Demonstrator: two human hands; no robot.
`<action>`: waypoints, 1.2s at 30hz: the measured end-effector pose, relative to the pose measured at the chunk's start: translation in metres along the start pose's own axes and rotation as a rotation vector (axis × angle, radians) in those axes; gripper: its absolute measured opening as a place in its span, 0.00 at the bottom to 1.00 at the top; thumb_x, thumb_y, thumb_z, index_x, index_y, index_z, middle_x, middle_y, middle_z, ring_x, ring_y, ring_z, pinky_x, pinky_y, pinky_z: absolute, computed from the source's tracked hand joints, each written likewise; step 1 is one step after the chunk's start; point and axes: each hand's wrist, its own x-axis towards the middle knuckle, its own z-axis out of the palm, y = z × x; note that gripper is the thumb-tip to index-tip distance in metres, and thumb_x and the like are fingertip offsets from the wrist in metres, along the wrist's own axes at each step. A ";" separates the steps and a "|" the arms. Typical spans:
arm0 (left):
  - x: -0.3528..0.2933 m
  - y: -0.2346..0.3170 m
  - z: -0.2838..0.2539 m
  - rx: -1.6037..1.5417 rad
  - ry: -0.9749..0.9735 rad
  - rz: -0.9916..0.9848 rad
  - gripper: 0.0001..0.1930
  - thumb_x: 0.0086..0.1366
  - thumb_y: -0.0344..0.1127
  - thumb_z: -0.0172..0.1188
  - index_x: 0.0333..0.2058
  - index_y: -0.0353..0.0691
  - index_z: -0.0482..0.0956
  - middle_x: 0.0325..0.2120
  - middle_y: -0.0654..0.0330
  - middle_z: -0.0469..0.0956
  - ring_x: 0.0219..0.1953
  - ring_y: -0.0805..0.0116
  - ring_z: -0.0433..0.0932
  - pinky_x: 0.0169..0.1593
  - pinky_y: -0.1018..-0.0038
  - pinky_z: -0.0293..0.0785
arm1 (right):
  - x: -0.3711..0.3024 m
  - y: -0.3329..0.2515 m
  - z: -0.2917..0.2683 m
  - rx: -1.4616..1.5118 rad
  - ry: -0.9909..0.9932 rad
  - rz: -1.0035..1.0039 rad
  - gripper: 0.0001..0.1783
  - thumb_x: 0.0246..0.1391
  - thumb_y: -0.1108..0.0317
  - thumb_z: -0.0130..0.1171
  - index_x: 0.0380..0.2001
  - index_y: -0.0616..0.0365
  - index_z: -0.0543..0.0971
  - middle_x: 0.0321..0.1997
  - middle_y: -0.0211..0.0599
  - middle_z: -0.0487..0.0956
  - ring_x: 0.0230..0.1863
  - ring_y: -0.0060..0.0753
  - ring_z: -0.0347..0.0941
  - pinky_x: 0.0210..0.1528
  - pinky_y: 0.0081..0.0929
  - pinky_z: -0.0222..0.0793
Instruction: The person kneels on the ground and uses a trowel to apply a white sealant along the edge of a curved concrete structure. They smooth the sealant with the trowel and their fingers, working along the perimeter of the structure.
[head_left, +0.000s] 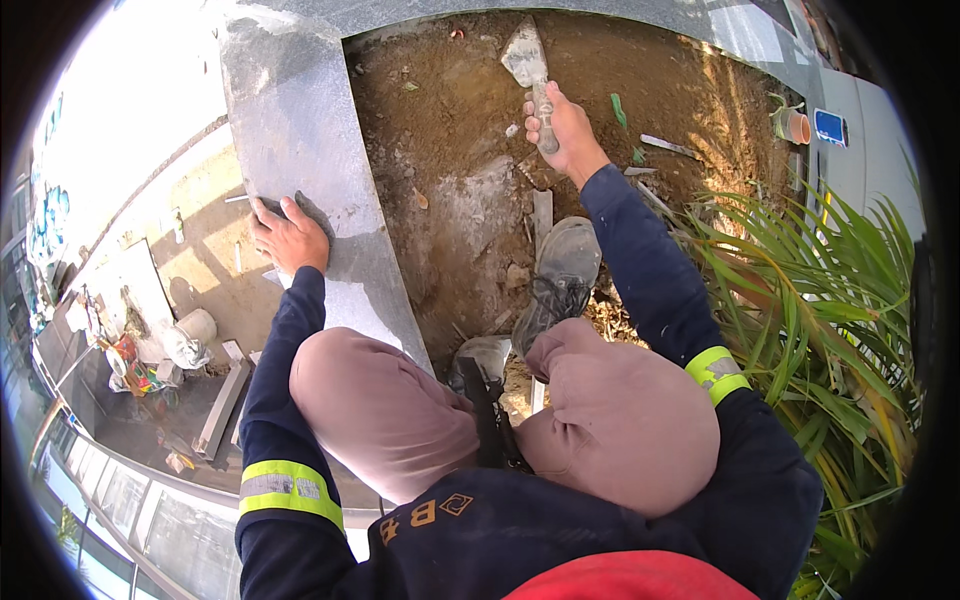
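Note:
My right hand (570,130) is wrapped round the handle of a trowel (524,58), its pointed, mortar-smeared blade held out over bare brown soil (430,110). My left hand (290,236) lies on the edge of a long grey concrete ledge (290,110), fingers spread and thumb apart. A thin grey strip (237,198) sticks out past the ledge beside its fingertips; whether the hand touches it I cannot tell. Below my hands, one dark laced shoe (570,265) rests on the soil between the ledge and the plants.
Leafy green plants (820,310) crowd my right side. Scrap strips (668,146) and a green shred (618,110) lie on the soil. A terracotta-coloured pot (793,126) stands at the far right. Left, on a lower level, are wooden pieces (222,408) and a white bucket-like container (197,326).

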 end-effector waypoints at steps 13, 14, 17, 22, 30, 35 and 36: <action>-0.001 0.002 -0.008 -0.010 -0.021 -0.014 0.35 0.76 0.57 0.40 0.72 0.40 0.57 0.69 0.39 0.58 0.70 0.41 0.57 0.69 0.46 0.55 | -0.016 0.048 0.081 -0.663 -0.359 0.070 0.26 0.74 0.51 0.47 0.50 0.68 0.75 0.33 0.38 0.77 0.21 0.24 0.71 0.19 0.28 0.70; 0.000 0.004 -0.008 -0.015 -0.022 -0.006 0.35 0.76 0.57 0.40 0.71 0.40 0.57 0.68 0.39 0.58 0.70 0.41 0.58 0.69 0.46 0.55 | -0.012 0.046 0.078 -0.586 -0.272 0.061 0.26 0.74 0.51 0.46 0.49 0.69 0.76 0.32 0.39 0.77 0.21 0.24 0.71 0.19 0.28 0.70; -0.002 0.005 -0.004 -0.025 -0.013 0.004 0.35 0.76 0.57 0.40 0.71 0.40 0.58 0.68 0.40 0.59 0.70 0.41 0.58 0.69 0.46 0.55 | -0.006 0.036 0.070 -0.718 -0.360 0.200 0.27 0.74 0.51 0.46 0.48 0.69 0.76 0.33 0.39 0.77 0.21 0.24 0.70 0.19 0.26 0.68; -0.003 0.002 -0.009 -0.037 -0.020 -0.020 0.35 0.75 0.57 0.42 0.71 0.39 0.58 0.67 0.42 0.60 0.69 0.42 0.59 0.69 0.47 0.54 | -0.037 0.038 0.052 -1.318 -0.508 -0.164 0.27 0.71 0.49 0.51 0.42 0.68 0.80 0.32 0.51 0.80 0.32 0.46 0.78 0.37 0.46 0.72; -0.003 0.002 -0.001 0.012 -0.016 -0.004 0.35 0.75 0.58 0.40 0.71 0.40 0.58 0.68 0.44 0.59 0.69 0.43 0.60 0.69 0.47 0.54 | -0.085 0.023 -0.012 -1.729 -0.759 -0.457 0.25 0.69 0.51 0.54 0.50 0.67 0.75 0.35 0.58 0.81 0.42 0.63 0.79 0.45 0.51 0.72; -0.002 0.002 -0.001 0.010 -0.022 -0.029 0.36 0.75 0.61 0.38 0.71 0.41 0.58 0.68 0.44 0.59 0.69 0.43 0.60 0.69 0.47 0.54 | -0.091 0.039 0.000 -1.623 -0.658 -0.234 0.25 0.70 0.53 0.52 0.50 0.69 0.75 0.37 0.60 0.81 0.44 0.65 0.79 0.47 0.51 0.73; -0.002 0.001 0.000 0.017 -0.026 -0.041 0.36 0.75 0.61 0.38 0.71 0.42 0.58 0.68 0.44 0.59 0.69 0.43 0.60 0.69 0.47 0.54 | -0.089 0.044 0.004 -1.591 -0.635 -0.213 0.25 0.71 0.53 0.52 0.50 0.70 0.75 0.37 0.61 0.81 0.44 0.65 0.79 0.47 0.51 0.73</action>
